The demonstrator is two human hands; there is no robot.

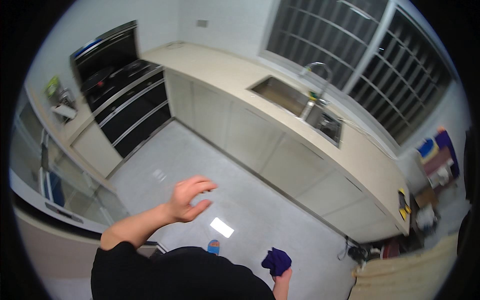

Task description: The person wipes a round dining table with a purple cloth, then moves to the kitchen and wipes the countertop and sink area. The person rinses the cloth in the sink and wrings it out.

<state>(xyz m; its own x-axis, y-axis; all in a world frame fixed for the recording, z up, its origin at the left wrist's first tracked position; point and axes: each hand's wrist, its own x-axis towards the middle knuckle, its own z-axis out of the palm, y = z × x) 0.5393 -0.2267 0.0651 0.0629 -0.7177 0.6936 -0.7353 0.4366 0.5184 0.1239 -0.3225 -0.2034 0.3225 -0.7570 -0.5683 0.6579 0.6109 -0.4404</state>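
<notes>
My left hand [186, 198] is raised over the grey floor [180, 157]. Its fingers and thumb are curved apart with nothing between them. Lower right, my right hand [284, 276] grips a bunched purple cloth [276, 260], which hides most of its fingers. Both hands are away from the counter. Below my left hand, one foot in a blue slipper [213, 246] shows on the floor.
A pale countertop [213, 65] above cabinets [240, 135] carries a steel sink [279, 93] with a curved faucet [328, 75]. A black stove [131, 97] stands at left, near a glass sliding door [75, 168]. A yellow-black tool [403, 204] lies at the counter's right end; cords [358, 253] lie below.
</notes>
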